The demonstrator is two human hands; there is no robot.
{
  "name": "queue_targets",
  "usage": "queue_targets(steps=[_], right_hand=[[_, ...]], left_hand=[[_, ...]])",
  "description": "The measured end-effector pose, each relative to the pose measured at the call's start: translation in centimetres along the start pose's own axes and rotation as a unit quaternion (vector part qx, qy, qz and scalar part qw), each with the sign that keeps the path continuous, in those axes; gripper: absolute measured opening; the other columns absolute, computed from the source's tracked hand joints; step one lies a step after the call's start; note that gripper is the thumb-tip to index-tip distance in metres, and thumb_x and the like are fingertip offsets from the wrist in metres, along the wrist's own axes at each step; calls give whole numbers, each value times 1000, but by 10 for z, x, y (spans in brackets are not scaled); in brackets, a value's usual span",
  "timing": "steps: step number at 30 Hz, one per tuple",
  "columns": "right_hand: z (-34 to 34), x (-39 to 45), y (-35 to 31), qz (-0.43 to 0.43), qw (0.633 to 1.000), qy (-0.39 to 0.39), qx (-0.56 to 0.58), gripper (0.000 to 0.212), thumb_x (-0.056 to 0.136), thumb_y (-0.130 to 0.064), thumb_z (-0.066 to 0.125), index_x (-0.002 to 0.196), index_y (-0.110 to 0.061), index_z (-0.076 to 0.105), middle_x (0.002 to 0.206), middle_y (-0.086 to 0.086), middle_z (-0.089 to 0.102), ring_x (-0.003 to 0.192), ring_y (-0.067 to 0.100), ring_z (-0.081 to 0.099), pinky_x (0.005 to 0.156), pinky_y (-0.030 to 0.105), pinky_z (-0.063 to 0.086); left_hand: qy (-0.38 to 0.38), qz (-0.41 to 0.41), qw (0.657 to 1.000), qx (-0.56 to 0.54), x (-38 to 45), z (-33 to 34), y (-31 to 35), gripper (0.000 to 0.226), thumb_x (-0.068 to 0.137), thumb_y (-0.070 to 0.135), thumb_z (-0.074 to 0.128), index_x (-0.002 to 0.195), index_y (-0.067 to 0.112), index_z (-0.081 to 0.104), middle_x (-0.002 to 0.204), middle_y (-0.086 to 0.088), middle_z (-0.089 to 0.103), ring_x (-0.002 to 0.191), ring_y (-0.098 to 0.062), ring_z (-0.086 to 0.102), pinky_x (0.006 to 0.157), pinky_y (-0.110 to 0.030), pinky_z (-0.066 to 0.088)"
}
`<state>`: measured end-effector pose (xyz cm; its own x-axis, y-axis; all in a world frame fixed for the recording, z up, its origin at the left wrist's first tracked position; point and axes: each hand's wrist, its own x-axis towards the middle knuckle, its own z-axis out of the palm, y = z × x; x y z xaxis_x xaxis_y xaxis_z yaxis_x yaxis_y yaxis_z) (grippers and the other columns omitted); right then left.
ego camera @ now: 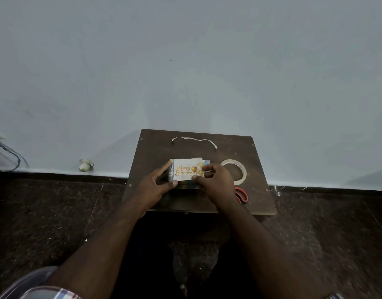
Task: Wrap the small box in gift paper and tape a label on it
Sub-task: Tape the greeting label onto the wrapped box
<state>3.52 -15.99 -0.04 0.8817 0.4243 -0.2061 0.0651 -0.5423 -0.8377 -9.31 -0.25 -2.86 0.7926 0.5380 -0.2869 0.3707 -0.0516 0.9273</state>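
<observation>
A pale blue-grey wall rises behind a dark speckled floor, and against it stands a small dark wooden bench (198, 147). Near the middle of its top lies the small box (170, 172), already covered in blue patterned gift paper, so the wrapping appears done. On top of it lies a white "Happy Birthday" label (187, 170) with gold balloons.

The left hand (152, 186) steadies the box from the left, its index finger stretched along the far left corner and its thumb pressing the near edge of the label. The right hand (216, 180) is curled over the label's right end, fingers and thumb pinching there; whether a strip of tape sits under them cannot be told.

Just right of the box lies a roll of clear tape (243, 170), and nearer, red-handled scissors (242, 195), partly hidden by the right wrist. A thin white paper strip (194, 139) curls along the far side of the bench.

Judging by this, the task is late on: what remains is fixing the label down.
</observation>
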Motion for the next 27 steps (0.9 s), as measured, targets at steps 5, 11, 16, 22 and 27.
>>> queue_targets(steps=[5,11,16,22,27], right_hand=[[-16,6,-5,-72,988,-22,-137,40,79,-36,82,113,-20,70,109,1,66,94,13,62,69,26,46],[-29,18,-7,-96,975,-114,-165,66,84,-34,78,144,-26,51,151,2,43,135,21,46,109,38,45],[-23,9,-7,-98,968,-140,-183,68,86,-34,77,146,-20,48,153,3,39,136,20,43,112,35,40],[-19,-6,-1,-103,967,-146,-180,69,87,-34,76,147,-19,47,151,3,37,133,19,44,111,35,43],[-21,-12,1,-109,964,-146,-192,69,89,-34,74,149,-17,44,153,4,36,136,20,42,113,34,40]], left_hand=[[-14,-2,1000,2,2,-1,0,72,83,34,80,138,63,43,146,19,53,135,-4,46,113,-43,42],[-30,-25,998,-54,5,-1,10,65,95,23,68,140,61,41,153,12,42,127,-17,53,92,-33,56],[-39,-44,997,-40,3,-4,17,54,100,13,59,143,44,50,150,5,43,123,-20,53,93,-34,56],[-34,-21,999,2,-11,-10,15,52,98,14,63,142,41,52,137,12,44,102,-5,56,79,-25,58],[-30,-22,999,26,-13,-7,17,53,98,13,64,141,41,53,139,9,46,101,-10,59,80,-31,61]])
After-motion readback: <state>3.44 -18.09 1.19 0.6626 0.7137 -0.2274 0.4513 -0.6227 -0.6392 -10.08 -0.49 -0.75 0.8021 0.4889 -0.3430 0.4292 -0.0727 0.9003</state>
